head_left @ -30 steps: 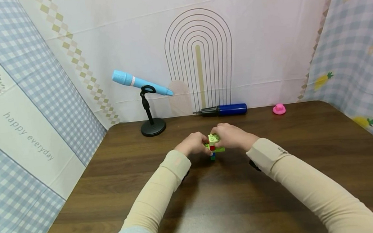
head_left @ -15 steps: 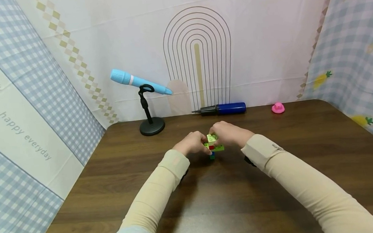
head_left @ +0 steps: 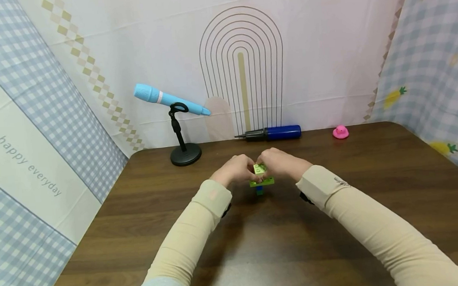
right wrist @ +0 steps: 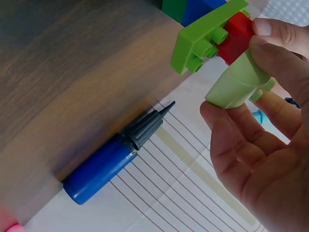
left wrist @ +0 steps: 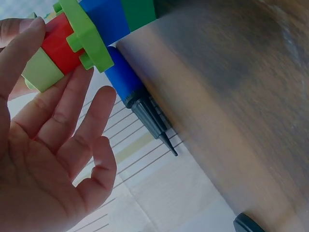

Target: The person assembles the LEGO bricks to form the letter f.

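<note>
A small tower of toy bricks [head_left: 261, 181] stands mid-table: a pale green brick [head_left: 259, 168] on top, then a red one, a wide green plate [head_left: 262, 182], and blue and green bricks at the foot. My left hand [head_left: 251, 172] and right hand [head_left: 266, 169] meet at its top from either side. In the left wrist view, the left hand [left wrist: 53, 58] pinches the red brick [left wrist: 58, 46] and the pale green brick [left wrist: 41, 72] between thumb and fingers. In the right wrist view, the right hand [right wrist: 239, 72] pinches the pale green brick [right wrist: 236, 84], with its thumb tip by the red brick [right wrist: 236, 38].
A blue toy microphone [head_left: 170, 100] on a black stand [head_left: 186, 155] is at the back left of the brown table [head_left: 260, 247]. A blue hand pump [head_left: 278, 133] lies along the back edge and a pink duck [head_left: 340, 132] sits to its right. Cloth backdrops enclose three sides.
My left hand has moved up and in, so its fingers now cover the red brick at the tower's top. The right hand has stayed on the top brick.
</note>
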{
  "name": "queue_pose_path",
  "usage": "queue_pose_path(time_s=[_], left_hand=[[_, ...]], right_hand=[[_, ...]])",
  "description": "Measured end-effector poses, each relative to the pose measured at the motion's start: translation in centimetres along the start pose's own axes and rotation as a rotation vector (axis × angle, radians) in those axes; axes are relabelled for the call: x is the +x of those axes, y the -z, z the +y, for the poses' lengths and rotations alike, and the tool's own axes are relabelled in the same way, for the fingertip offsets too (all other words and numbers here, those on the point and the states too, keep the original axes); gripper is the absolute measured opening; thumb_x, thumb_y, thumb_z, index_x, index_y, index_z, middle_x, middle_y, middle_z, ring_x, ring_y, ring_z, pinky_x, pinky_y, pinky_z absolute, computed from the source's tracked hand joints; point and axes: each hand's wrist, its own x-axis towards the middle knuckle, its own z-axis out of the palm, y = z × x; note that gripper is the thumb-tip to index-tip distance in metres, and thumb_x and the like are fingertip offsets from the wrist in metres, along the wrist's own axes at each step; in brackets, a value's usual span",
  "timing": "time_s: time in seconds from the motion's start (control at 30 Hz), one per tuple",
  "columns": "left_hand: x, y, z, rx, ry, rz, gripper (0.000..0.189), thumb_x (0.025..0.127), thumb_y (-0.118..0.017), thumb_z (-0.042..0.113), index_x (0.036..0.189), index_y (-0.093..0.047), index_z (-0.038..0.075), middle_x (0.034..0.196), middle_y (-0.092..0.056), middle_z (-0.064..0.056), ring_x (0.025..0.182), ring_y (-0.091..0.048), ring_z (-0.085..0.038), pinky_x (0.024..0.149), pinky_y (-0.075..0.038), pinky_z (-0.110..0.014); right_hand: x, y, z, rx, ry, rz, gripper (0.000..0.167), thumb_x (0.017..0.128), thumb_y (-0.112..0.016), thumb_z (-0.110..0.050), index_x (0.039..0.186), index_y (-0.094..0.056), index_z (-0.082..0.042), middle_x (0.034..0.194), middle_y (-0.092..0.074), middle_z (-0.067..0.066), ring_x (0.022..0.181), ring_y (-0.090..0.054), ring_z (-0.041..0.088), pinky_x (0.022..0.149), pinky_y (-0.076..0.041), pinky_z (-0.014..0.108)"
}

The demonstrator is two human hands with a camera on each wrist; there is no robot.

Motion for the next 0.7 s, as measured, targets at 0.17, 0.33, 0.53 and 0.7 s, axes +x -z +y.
queue_pose_path(time_s=[0.17, 0.33, 0.53, 0.7], left_hand=[[0.0, -0.1, 0.1, 0.018, 0.015, 0.009, 0.017, 0.072, -0.071, 0.029, 0.08, -0.066, 0.014, 0.072, -0.061, 0.006, 0.067, -0.054, -0.01, 0.062, -0.044, -0.024], [-0.1, -0.1, 0.2, 0.034, 0.03, 0.013, 0.019, 0.071, -0.072, 0.03, 0.08, -0.065, 0.014, 0.072, -0.061, 0.006, 0.065, -0.053, -0.011, 0.06, -0.043, -0.024], [0.0, -0.3, 0.2, 0.053, 0.039, 0.02, 0.019, 0.071, -0.072, 0.03, 0.079, -0.065, 0.014, 0.072, -0.061, 0.005, 0.064, -0.053, -0.01, 0.058, -0.043, -0.023], [0.1, -0.4, 0.1, 0.07, 0.042, 0.04, 0.023, 0.07, -0.072, 0.031, 0.081, -0.063, 0.013, 0.071, -0.06, 0.004, 0.063, -0.052, -0.011, 0.057, -0.042, -0.023]], right_hand=[[-0.1, -0.1, 0.0, 0.014, -0.012, 0.008, 0.023, 0.075, -0.069, -0.015, 0.093, -0.064, -0.003, 0.078, -0.058, 0.0, 0.068, -0.048, 0.014, 0.061, -0.041, 0.026], [-0.3, -0.7, 0.4, 0.03, -0.007, 0.05, 0.03, 0.074, -0.07, -0.014, 0.1, -0.063, -0.003, 0.085, -0.059, 0.003, 0.074, -0.049, 0.016, 0.066, -0.042, 0.03], [-0.8, -1.6, 1.8, 0.093, -0.018, 0.072, 0.039, 0.075, -0.069, -0.017, 0.11, -0.059, -0.003, 0.096, -0.058, 0.007, 0.08, -0.05, 0.018, 0.07, -0.041, 0.032], [-1.1, -2.6, 3.1, 0.162, -0.098, 0.034, 0.042, 0.074, -0.07, -0.023, 0.107, -0.055, -0.001, 0.091, -0.058, 0.005, 0.076, -0.052, 0.015, 0.068, -0.043, 0.032]])
